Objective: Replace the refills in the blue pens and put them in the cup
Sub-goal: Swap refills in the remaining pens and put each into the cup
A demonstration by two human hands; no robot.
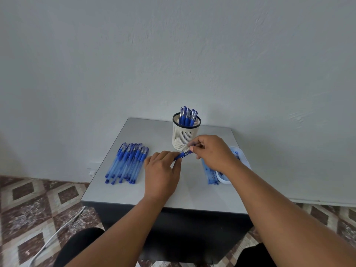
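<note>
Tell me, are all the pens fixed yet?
Not yet. Several pens already stand in the cup. The left hand and right hand hold one pen between them. A pile of pens still waits on the table.

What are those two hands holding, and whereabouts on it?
One blue pen. The left hand grips its barrel end; the right hand pinches the other end.

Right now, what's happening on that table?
A person holds one blue pen over the table, left hand gripping the barrel, right hand pinching its far end. Several pens already stand in the cup. A pile of pens lies left; a white tray sits right.
</note>
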